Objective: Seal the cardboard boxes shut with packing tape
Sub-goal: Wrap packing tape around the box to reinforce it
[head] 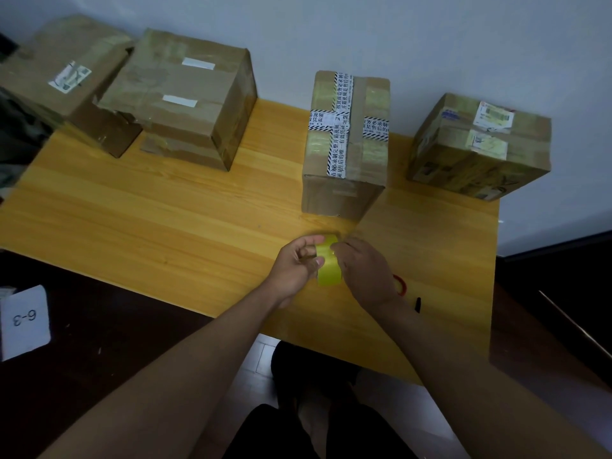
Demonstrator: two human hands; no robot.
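1. While we look down over our two bare arms, we see one roll of yellow packing tape held above the near part of the wooden table, between our hands.
2. Our left hand grips the roll, fingers curled over its top and thumb pressed on its near side.
3. Our right hand is against the roll's right edge with the fingers bent together at the tape; whether they pinch a loose end we cannot tell.
4. Just right of our right-hand fingers, partly hidden by the wrist, lies one pair of scissors with a red handle and a dark tip.
5. Beyond our fingertips we count four cardboard boxes along the far edge: the tall box with printed black-and-white tape nearest to them, one labelled box far right, one large box far left, and one torn box farther left still.
6. One white card marked "6-3" lies well left of our hands on a dark surface.
7. The table stands against a pale wall; pale floor tiles show beneath our arms.
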